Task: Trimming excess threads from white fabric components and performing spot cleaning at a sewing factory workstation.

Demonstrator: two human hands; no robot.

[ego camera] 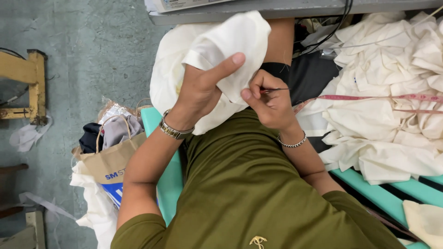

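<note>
Nearest the camera is the person's olive-green shirt front (249, 184), with a small gold emblem low on it, and above it both bare hands meet over a bundle of cream-white cotton cloth (207, 46) held up at chest height. The left hand (200, 90), a metal watch on its wrist, is closed on a fold of that cloth, thumb stretched out along the top of it. The right hand (272, 103), wearing a thin chain bracelet, pinches a small pair of thread snips with a reddish handle (273, 90), tips pointing right, just beside the cloth's edge. By the look of it, the step in hand is trimming a loose thread or seam end; the next move calls for a fine, steady approach so the blades take only thread, not fabric. To the right a heap of similar cream cloth pieces (392, 124) lies on a teal slatted bench (383, 193), a pink measuring tape (369, 97) draped across. A brown paper bag (108, 163) stands on the floor at left.
</note>
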